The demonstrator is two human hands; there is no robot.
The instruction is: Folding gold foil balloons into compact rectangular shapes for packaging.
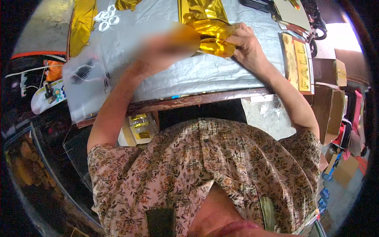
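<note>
A shiny, crinkled gold foil balloon [216, 36], looking mostly flat, lies bunched over the silver-covered table. My right hand [245, 42] pinches its right edge, fingers and thumb curled together on the foil. My left hand [160, 47] is at the balloon's left side, but a blur covers its fingers, so their grip is hidden. More flat gold foil [205, 10] lies just beyond the balloon. At the far left of the table lies a cluster of white rings [106, 17].
A long gold foil piece [82, 25] lies along the table's left edge. Clear plastic bags [85, 89] hang over the near-left corner. A package with gold letters [299, 63] sits at the right edge. Cardboard boxes [331, 112] stand right of the table, a skateboard [47, 96] to its left.
</note>
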